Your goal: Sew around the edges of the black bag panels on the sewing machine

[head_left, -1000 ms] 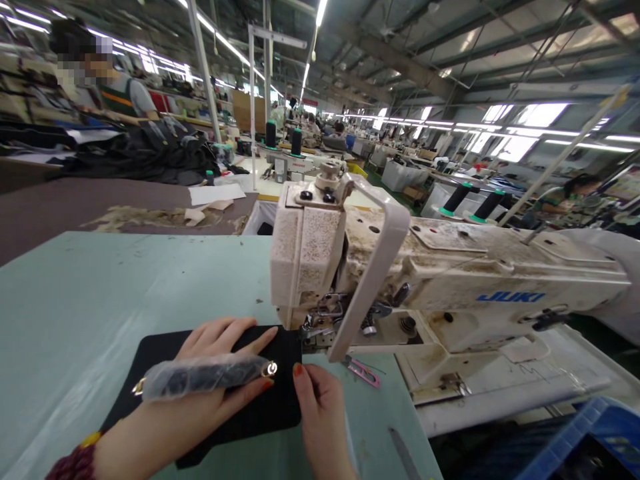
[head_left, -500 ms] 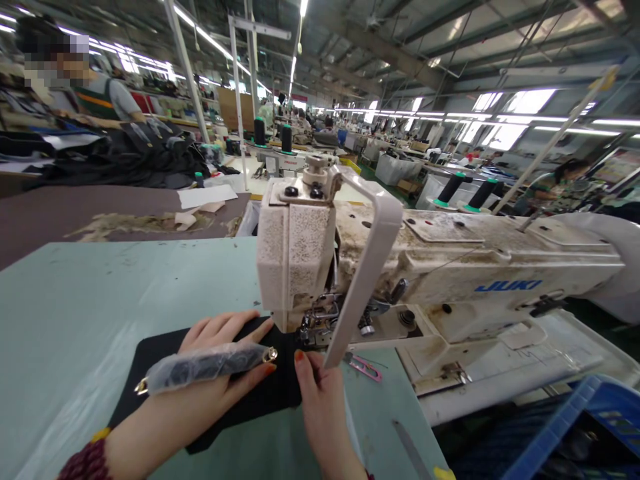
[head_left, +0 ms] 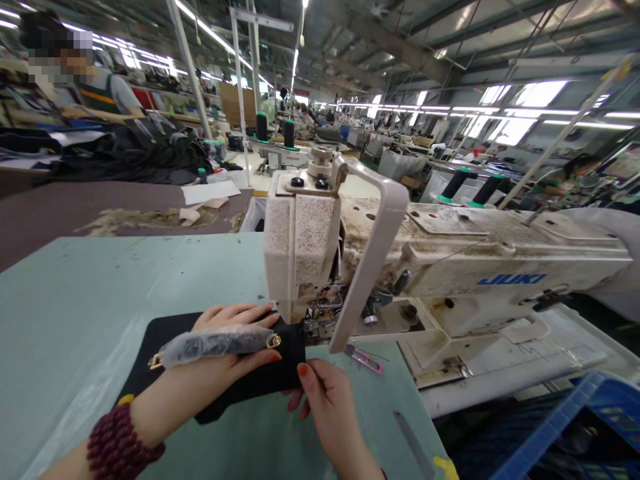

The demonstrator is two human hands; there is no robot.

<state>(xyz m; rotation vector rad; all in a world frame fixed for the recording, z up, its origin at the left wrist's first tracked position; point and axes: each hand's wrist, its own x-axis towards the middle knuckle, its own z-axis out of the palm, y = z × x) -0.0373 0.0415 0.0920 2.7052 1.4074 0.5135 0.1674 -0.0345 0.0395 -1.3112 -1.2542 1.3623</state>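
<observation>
One flat left hand [head_left: 217,375], under the wrapped handle [head_left: 215,345], seems to hold the black panel [head_left: 257,383] smooth; the right hand [head_left: 330,395] pinches the black panel's edge, perhaps to steer. It lies on the green table [head_left: 125,273], against the sewing machine [head_left: 313,240].

1. Pale green tabletop [head_left: 100,280] is spreading across left and foreground, showing scattered dark specks.
2. Black panel [head_left: 260,383] is lying on it, right end sitting by the needle area of the sewing machine [head_left: 305,240].
3. Machine is standing toward the right.
4. Pink tool [head_left: 369,361] is resting just beside the machine.
5. Slim grey blade [head_left: 413,437] is lying nearer, pointed end facing away.
6. Yellow item [head_left: 445,467] is showing at the near right edge; too cropped to identify.
</observation>
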